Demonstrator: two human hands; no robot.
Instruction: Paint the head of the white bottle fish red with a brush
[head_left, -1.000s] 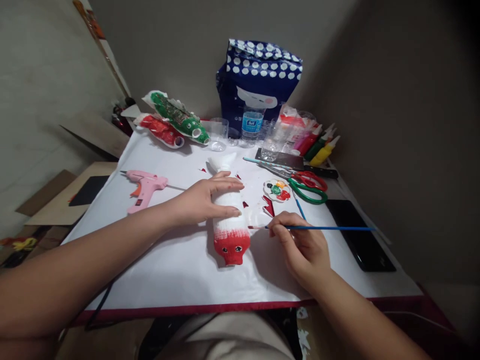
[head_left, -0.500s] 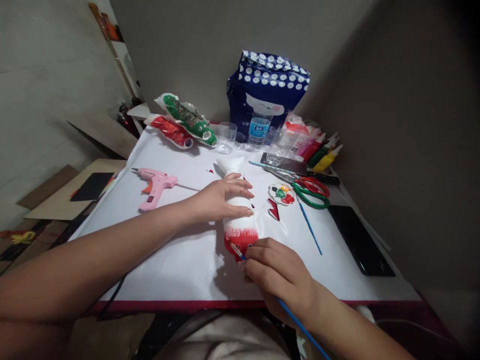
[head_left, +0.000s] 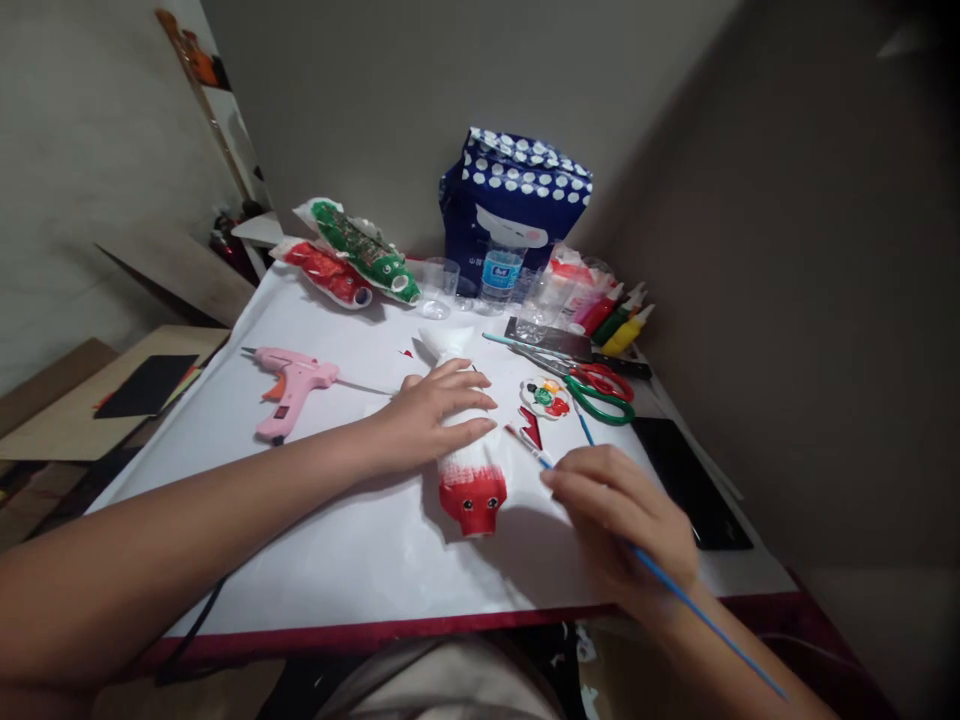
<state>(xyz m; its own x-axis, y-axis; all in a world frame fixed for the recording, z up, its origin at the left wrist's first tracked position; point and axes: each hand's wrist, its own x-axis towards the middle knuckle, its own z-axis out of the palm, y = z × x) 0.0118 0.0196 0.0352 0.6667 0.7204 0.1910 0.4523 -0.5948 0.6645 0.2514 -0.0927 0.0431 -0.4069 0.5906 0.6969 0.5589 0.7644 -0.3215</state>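
A stuffed fish [head_left: 471, 499] lies on the white-covered table with its head towards me. The head is painted red and has two black-and-white eyes; the body and tail are white. My left hand [head_left: 448, 412] holds the fish down, fingers and thumb spread across its middle and hiding part of the body. To the right of the fish, my right hand [head_left: 637, 510] is closed around a blue-handled paintbrush [head_left: 694, 605]. The brush tip is clear of the red head, beside the white body. Near it are a red cut piece [head_left: 529, 428] and a flower-shaped paint palette [head_left: 546, 397].
A pink glue gun [head_left: 291, 385] lies left. Green-handled scissors [head_left: 600, 402], a second brush [head_left: 584, 428] and a black phone [head_left: 694, 485] lie right. Behind are a green fish [head_left: 364, 250], a red fish [head_left: 322, 272], a water bottle [head_left: 501, 275], paint bottles [head_left: 626, 330] and a blue bag [head_left: 517, 210].
My right hand has lifted the paintbrush off the red head and carried it right and away from me. My left hand stays on the fish. The view has shifted slightly.
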